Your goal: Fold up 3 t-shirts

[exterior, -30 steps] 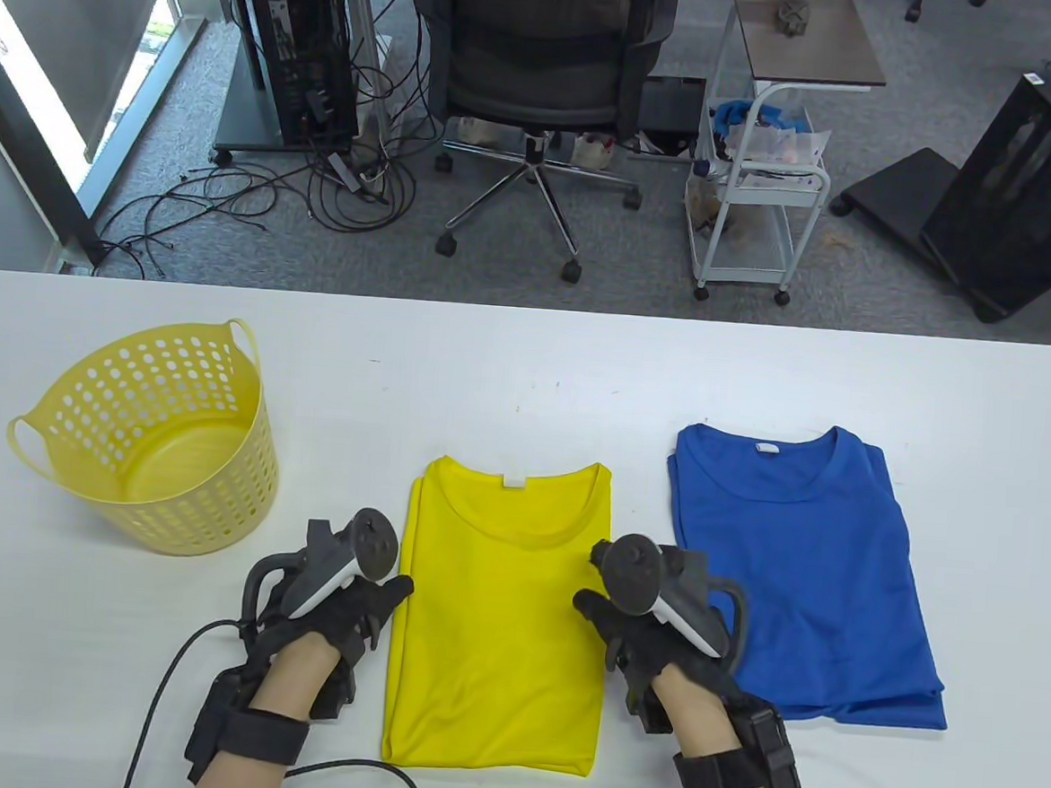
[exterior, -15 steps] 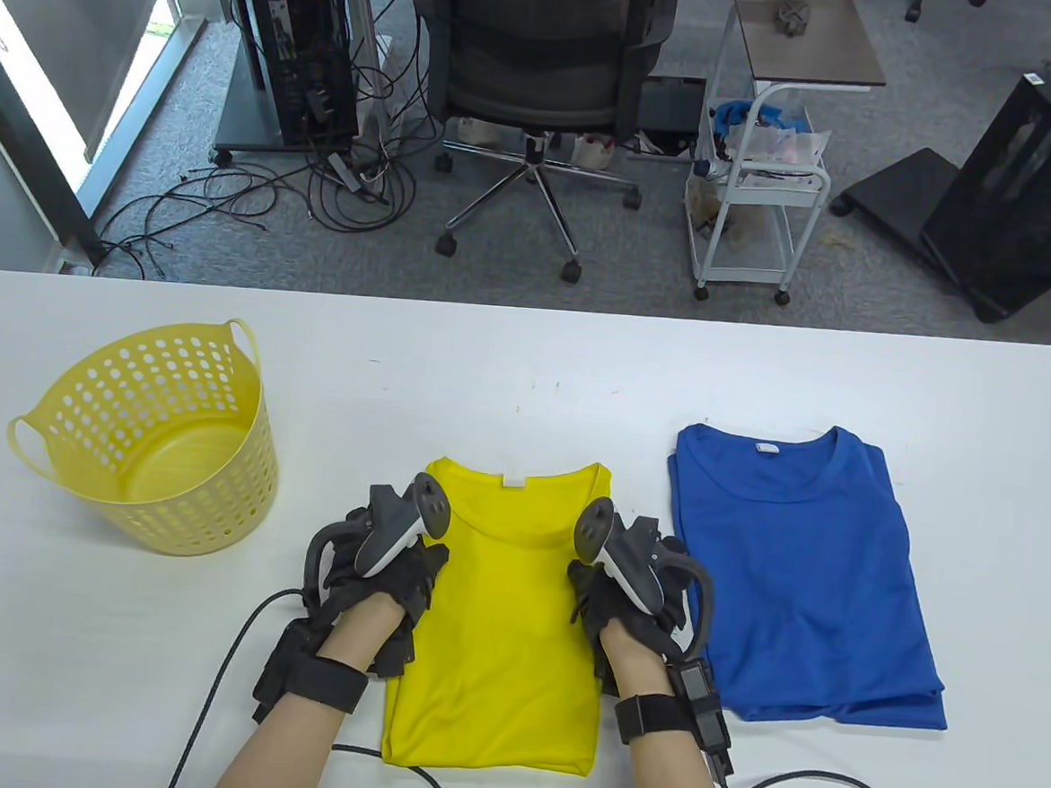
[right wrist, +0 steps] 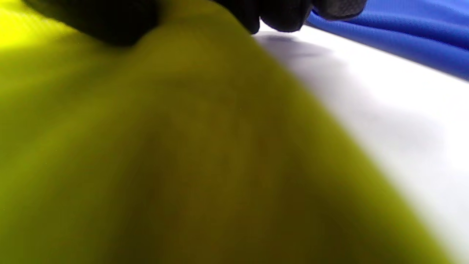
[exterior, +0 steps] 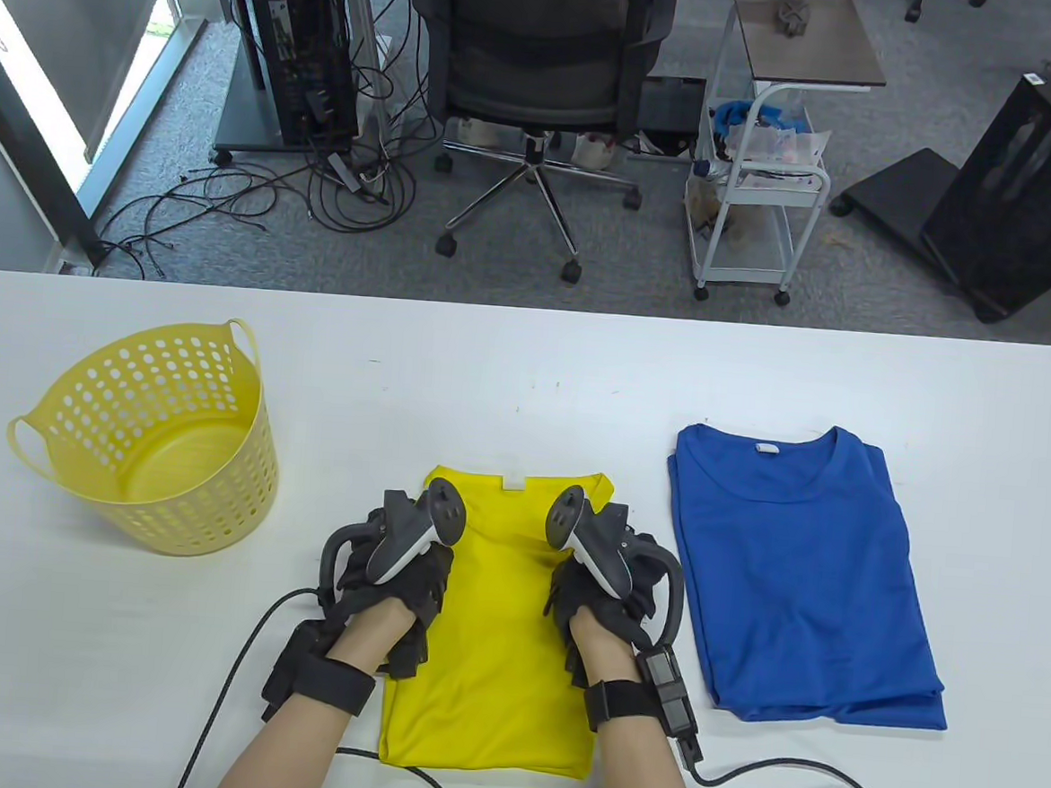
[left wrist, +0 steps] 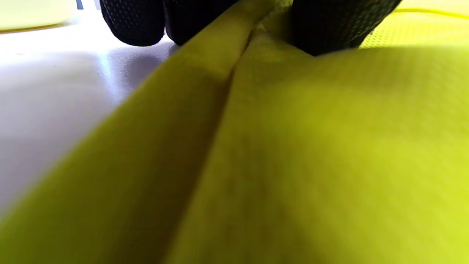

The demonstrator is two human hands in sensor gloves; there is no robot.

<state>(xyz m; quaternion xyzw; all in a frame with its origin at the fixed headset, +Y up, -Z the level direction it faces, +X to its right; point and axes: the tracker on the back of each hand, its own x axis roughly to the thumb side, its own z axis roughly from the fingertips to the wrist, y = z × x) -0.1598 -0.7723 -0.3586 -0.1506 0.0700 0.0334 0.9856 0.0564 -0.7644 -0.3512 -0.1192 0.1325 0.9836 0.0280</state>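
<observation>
Left hand [exterior: 390,596] and right hand [exterior: 605,602] are clamped on side edges of yellow shirt [exterior: 493,662] at table [exterior: 528,358] centre, fabric pinched at mid-length, probably for crosswise fold. Blue shirt [exterior: 801,575] is parked right, basket [exterior: 158,436] left, likely for storing.

Yellow t-shirt [exterior: 496,626], sleeves folded in, collar toward 12 o'clock, side edges lifted off the surface [exterior: 581,371]. At 3 o'clock, just beside, blue t-shirt [exterior: 801,575], folded likewise, lying flat, collar toward 12.
</observation>
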